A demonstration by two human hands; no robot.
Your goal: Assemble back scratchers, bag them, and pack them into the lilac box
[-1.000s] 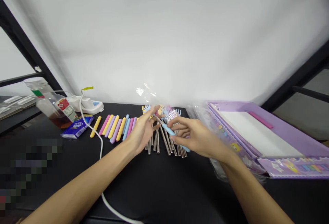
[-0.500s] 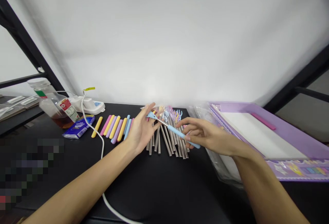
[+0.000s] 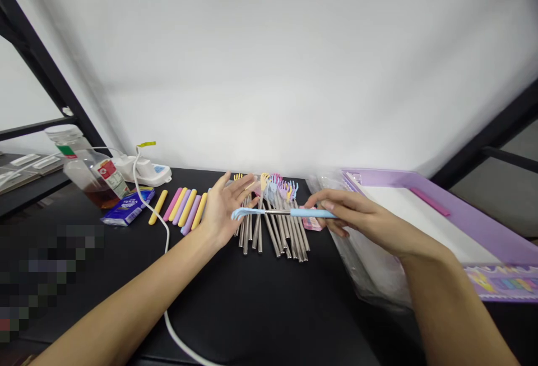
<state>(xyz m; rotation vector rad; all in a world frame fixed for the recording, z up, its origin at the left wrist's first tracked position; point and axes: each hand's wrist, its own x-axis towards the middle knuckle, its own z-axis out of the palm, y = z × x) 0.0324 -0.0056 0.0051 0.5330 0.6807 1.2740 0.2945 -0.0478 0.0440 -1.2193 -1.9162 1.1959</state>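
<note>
Your right hand point(image 3: 361, 223) pinches the blue handle of a claw-headed pick point(image 3: 311, 213) between its fingers point(image 3: 332, 205), leaving the head free just beside your open, empty left hand point(image 3: 222, 209), with the steel-shafted pile point(image 3: 277, 231) at 12 o'clock on the black surface point(image 3: 260, 310) and pastel handles point(image 3: 187, 209) at 9 o'clock.

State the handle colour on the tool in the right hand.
The handle is light blue; it shows best in the head view.

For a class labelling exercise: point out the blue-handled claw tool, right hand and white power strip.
Blue-handled claw tool point(image 3: 313, 213), head view, on the handle.
Right hand point(image 3: 357, 217), head view, on its back.
White power strip point(image 3: 147, 172), head view, on its top.
</note>
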